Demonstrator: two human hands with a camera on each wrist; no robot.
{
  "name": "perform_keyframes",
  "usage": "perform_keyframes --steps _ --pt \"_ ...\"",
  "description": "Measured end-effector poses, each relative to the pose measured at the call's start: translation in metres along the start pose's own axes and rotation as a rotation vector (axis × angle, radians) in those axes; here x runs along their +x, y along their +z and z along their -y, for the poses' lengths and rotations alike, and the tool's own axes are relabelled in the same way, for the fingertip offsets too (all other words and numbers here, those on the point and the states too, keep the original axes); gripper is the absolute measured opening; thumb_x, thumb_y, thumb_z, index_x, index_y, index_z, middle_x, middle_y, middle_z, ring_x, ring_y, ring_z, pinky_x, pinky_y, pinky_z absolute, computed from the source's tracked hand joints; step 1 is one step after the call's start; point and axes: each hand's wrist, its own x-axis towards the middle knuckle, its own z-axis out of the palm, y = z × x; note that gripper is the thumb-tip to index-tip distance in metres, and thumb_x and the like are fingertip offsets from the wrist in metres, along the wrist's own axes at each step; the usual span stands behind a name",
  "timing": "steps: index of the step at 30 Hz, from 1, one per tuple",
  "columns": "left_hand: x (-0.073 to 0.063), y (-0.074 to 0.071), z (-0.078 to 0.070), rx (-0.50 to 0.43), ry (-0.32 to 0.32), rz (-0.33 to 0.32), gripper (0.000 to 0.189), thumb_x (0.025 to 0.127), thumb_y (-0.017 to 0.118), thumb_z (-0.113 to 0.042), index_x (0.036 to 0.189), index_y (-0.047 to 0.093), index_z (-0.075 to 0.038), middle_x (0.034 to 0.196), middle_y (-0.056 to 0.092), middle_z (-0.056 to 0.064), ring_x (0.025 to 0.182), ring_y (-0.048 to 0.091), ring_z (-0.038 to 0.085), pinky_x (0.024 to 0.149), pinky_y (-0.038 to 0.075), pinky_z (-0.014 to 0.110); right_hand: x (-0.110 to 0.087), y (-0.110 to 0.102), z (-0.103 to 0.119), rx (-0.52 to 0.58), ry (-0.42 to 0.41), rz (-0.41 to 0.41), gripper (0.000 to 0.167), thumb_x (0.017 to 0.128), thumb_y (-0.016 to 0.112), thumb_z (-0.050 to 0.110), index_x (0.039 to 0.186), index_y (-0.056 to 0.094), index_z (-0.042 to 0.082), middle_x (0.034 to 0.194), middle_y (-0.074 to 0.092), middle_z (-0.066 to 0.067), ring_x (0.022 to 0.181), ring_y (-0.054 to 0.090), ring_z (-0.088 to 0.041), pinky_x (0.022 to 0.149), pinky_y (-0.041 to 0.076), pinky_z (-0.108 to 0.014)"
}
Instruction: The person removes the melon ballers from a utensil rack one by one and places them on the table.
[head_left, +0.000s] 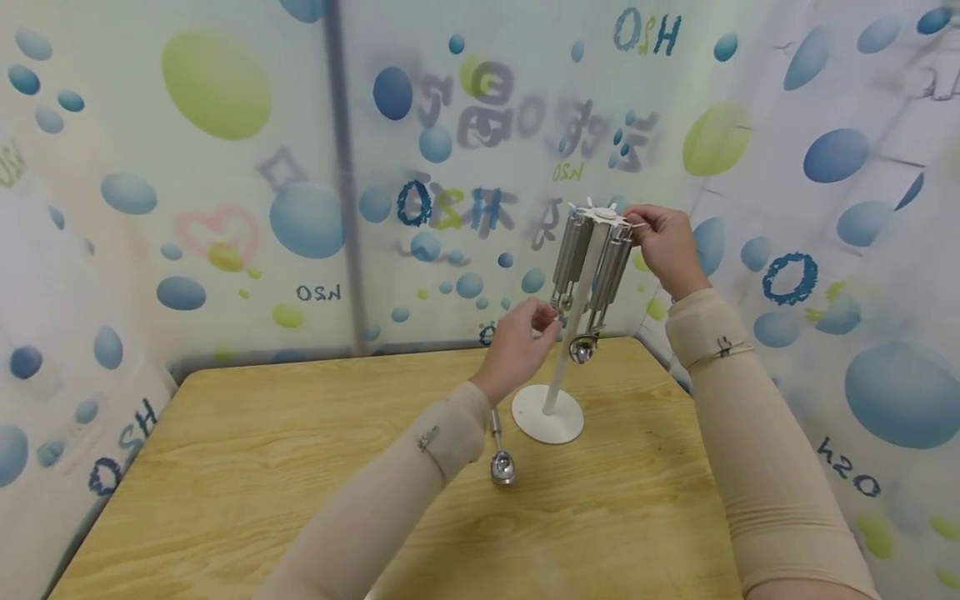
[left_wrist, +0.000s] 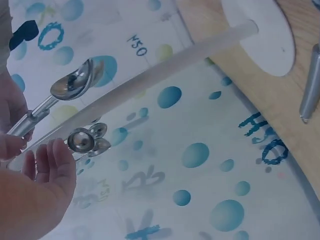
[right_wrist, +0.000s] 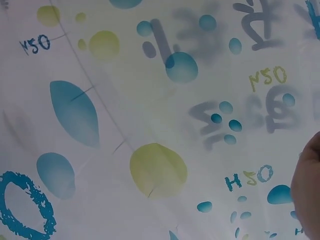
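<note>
A white stand (head_left: 573, 358) with a slim pole rises from a round base. Several metal scoops with grey handles hang from its top, one with a shiny bowl (head_left: 583, 348). My right hand (head_left: 666, 246) pinches the top of a scoop at the hooks; only its edge shows in the right wrist view. Lower down, my left hand (head_left: 521, 342) has its fingers bent beside the hanging ends. In the left wrist view, the left fingertips are right at small round bowls (left_wrist: 81, 140); I cannot tell whether they grip one.
Another scoop (head_left: 502, 467) lies on the wooden table (head_left: 300, 450), left of and nearer than the stand's base (head_left: 548, 414). Behind the table hangs a curtain (head_left: 247, 167) printed with blue and green bubbles, which also closes in both sides.
</note>
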Motion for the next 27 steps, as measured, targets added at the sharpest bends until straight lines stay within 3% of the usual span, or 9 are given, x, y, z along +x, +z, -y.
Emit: perform_keyframes --steps 7,16,27 --pt "0.012 0.003 -0.014 0.015 0.033 -0.022 0.024 0.104 0.059 -0.019 0.123 0.064 -0.005 0.109 0.069 0.001 0.101 0.063 0.014 0.085 0.054 0.028 -0.001 0.001 -0.001 -0.048 -0.002 -0.015 0.03 0.104 0.057 0.02 0.11 0.071 -0.006 0.077 0.065 0.022 0.072 0.062 0.001 0.058 0.045 -0.018" --pt "0.024 0.009 -0.027 -0.02 0.053 -0.041 0.023 0.103 0.06 -0.015 0.123 0.063 -0.005 0.111 0.069 0.005 0.103 0.065 0.015 0.088 0.054 0.024 -0.002 -0.001 0.001 -0.098 -0.035 -0.021 0.031 0.104 0.057 0.019 0.113 0.072 -0.007 0.084 0.068 0.01 0.075 0.061 0.001 0.071 0.051 -0.016" --pt "0.039 0.016 -0.034 -0.048 0.038 -0.057 0.031 0.105 0.058 -0.021 0.131 0.059 -0.003 0.12 0.067 0.006 0.11 0.062 0.017 0.093 0.053 0.03 -0.007 -0.002 0.003 -0.157 -0.12 -0.049 0.028 0.104 0.059 0.018 0.105 0.074 -0.006 0.073 0.062 0.008 0.071 0.057 -0.002 0.062 0.044 -0.018"
